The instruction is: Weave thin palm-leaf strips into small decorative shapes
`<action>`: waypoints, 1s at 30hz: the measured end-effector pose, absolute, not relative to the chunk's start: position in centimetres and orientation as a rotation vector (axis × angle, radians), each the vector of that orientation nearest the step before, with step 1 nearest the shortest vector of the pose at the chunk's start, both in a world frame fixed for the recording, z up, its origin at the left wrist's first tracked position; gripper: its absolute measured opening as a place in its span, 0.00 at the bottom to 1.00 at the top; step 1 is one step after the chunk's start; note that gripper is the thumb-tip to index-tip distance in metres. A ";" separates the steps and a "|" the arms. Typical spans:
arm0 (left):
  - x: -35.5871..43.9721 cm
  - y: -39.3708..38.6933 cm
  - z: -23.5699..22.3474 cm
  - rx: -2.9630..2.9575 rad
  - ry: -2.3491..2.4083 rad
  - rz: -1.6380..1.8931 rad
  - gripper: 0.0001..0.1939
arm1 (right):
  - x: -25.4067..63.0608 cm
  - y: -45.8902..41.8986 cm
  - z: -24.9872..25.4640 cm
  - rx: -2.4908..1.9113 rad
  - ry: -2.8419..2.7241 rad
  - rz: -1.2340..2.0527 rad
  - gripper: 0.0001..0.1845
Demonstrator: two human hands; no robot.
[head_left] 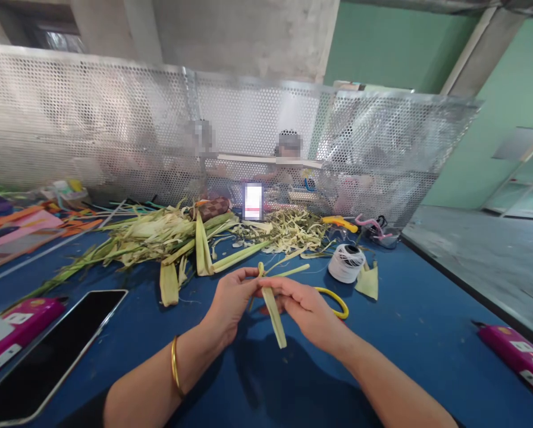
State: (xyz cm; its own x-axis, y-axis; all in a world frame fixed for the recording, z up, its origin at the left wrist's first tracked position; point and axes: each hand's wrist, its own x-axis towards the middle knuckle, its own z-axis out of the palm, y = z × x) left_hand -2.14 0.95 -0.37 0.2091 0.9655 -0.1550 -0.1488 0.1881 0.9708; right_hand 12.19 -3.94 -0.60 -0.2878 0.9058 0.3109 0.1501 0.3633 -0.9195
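Note:
Pale green strips of dried leaf, perhaps corn husk (274,318), are pinched between my two hands above the blue table. My left hand (233,300) grips the upper end near a small knot or loop, thumb and fingers pressed together. From the other side my right hand (304,309) closes on the same husk, fingers bent behind it and partly hidden. One flat end hangs down toward me. Thinner strips stick out to the upper right. Close behind my right hand lies a yellow loop (340,304), apparently a scissors handle, partly covered by that hand.
A white thread spool (347,263) stands at right beside a husk piece (367,281). Husk piles (150,235) line the back, before a perforated metal screen (92,125). A black phone (56,351) and magenta power strips (25,327) lie toward the sides. People sit beyond the screen.

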 end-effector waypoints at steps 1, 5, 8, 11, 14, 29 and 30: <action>-2.1 0.9 -0.4 1.041 1.015 1.026 0.14 | 12.3 -4.0 -0.6 -0.953 -1.713 1.004 0.20; -1.9 0.7 -0.4 1.060 0.946 1.025 0.13 | 12.7 -4.3 -0.7 -1.038 -1.907 0.515 0.13; -1.6 0.3 -0.4 1.132 0.921 1.011 0.10 | 13.2 -4.4 -0.4 -1.080 -1.932 0.043 0.12; -1.4 -0.2 -0.2 1.208 0.883 0.926 0.11 | 13.6 -4.0 -0.3 -1.198 -1.871 -0.199 0.11; -1.5 -0.5 -0.1 1.244 0.848 0.844 0.13 | 13.9 -3.4 -0.7 -1.395 -1.874 -0.188 0.13; -1.3 -1.1 -0.1 1.189 0.934 0.812 0.15 | 13.4 -2.8 -1.6 -1.830 -1.716 0.137 0.14; -1.3 -1.1 -0.1 1.199 0.949 0.816 0.14 | 13.4 -2.8 -1.6 -1.823 -1.723 0.159 0.14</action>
State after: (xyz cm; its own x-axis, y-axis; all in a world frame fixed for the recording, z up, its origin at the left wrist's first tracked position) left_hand -1.25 -1.13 -0.11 0.3942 0.9047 -0.1618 -0.0249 0.1865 0.9821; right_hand 13.40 -2.80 -1.62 0.1427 0.9367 0.3198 0.8625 0.0408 -0.5045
